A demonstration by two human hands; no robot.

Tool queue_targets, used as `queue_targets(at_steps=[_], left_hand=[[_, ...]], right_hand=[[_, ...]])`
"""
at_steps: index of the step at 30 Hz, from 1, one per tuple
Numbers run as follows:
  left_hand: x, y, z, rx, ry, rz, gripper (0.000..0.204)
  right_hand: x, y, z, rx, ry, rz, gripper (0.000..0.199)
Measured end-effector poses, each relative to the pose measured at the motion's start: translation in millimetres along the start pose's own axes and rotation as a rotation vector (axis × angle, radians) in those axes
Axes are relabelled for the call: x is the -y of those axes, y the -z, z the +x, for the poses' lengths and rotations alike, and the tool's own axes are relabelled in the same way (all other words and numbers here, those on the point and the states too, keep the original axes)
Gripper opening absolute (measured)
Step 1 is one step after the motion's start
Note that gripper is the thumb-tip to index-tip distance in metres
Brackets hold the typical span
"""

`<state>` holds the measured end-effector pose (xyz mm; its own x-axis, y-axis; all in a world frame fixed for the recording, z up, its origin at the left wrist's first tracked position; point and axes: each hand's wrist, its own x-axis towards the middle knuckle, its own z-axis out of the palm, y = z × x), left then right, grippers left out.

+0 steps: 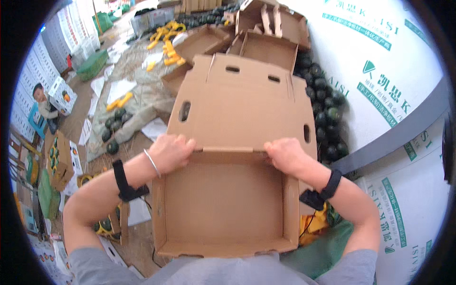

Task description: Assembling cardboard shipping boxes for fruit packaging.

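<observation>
An open brown cardboard box (223, 204) is right in front of my body, its hollow inside facing up. My left hand (172, 153) is closed over the left part of its far edge, with a silver bracelet and a black strap on that arm. At the right part of the same edge, my right hand (288, 156) grips with fingers curled over the cardboard. Directly beyond my hands lies a large flat cardboard panel (242, 107) with oval handle cut-outs. Whether this panel joins the box I cannot tell. My fingertips are partly hidden behind the edge.
More open cardboard boxes (270, 50) are heaped behind the panel. Dark green round fruits (323, 111) pile along the white printed wall panels (370, 57) at right. Yellow foam nets (166, 38) lie on the ground sheet. A small person (45, 107) is at far left beside white cartons.
</observation>
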<state>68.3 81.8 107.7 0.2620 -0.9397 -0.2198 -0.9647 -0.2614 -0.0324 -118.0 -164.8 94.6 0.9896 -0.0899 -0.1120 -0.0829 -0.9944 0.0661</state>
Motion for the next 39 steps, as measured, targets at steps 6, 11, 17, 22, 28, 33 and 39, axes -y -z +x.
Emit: queue_targets(at_steps=[6,11,17,22,28,33,39], left_hand=[[100.3,52.3,-26.1,-1.286,0.134,-0.664,0.045],[145.3,-71.7,-56.8,-0.998,0.396,-0.689,0.063],[39.9,-136.0,-39.5,-0.478,0.373,-1.203,0.09],[2.3,-67.2,-45.8,-0.426,0.295,-1.124,0.084],[-35.0,-55.5,22.4,-0.321,-0.23,-0.251,0.071],[-8.9,3.1,10.7,-0.108,-0.345,-0.033,0.071],[32.1,10.1,-37.0,-0.99,0.541,-0.99,0.007]], right_hand=[[-97.3,92.6,27.7,-0.294,-0.33,-0.014,0.024],[-101.4,145.6,8.8,-0.962,-0.207,0.359,0.058],[-92.3,-62.7,-84.5,-0.082,-0.833,0.62,0.112],[-43.0,-32.5,-103.7,-0.297,-0.832,0.812,0.057],[-7.4,-59.8,-54.0,-0.174,-0.077,0.13,0.055],[-27.1,6.2,-66.5,0.213,0.155,-0.223,0.043],[-56.2,20.1,-137.1,-0.551,-0.724,0.726,0.016]])
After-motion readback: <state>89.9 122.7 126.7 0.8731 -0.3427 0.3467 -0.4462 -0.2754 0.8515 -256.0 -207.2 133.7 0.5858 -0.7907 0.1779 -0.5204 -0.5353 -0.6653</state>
